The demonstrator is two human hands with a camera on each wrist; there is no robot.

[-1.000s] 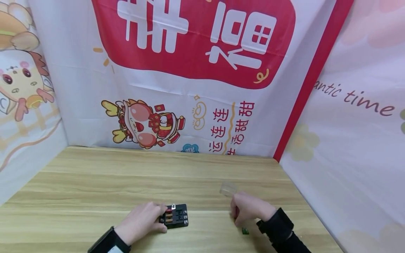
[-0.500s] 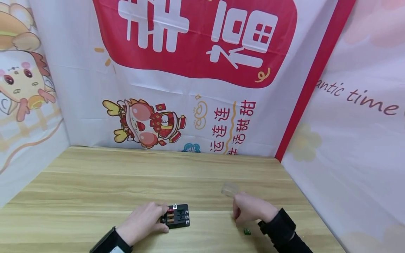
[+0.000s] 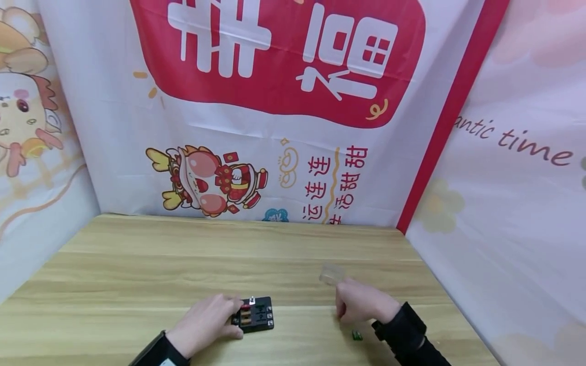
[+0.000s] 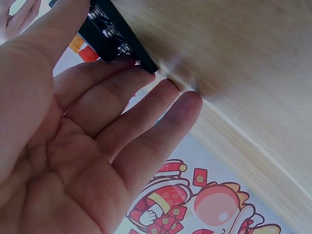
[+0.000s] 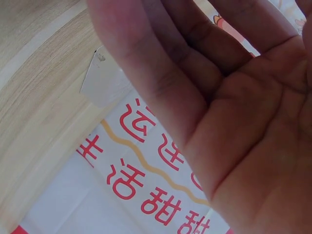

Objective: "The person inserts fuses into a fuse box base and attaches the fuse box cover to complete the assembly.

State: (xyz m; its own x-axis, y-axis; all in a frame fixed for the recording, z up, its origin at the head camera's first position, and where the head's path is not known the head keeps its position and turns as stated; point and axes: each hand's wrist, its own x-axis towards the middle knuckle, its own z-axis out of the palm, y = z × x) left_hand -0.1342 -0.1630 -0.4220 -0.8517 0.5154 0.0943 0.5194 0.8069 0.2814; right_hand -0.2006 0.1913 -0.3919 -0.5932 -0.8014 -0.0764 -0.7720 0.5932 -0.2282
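Left grip (image 3: 204, 323) pinches black block (image 3: 263, 316) by edges; likely light, stiff, best held there. Right grip (image 3: 363, 302) curled, contents hidden.

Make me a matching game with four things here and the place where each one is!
1. fuse block
2. clear plastic cover
3. tiny green piece
4. cartoon dragon

A. on the back banner
B. beside the right wristband
C. gripped by the left hand
D. on the table, just beyond the right hand

Pairs: 1-C, 2-D, 3-B, 4-A
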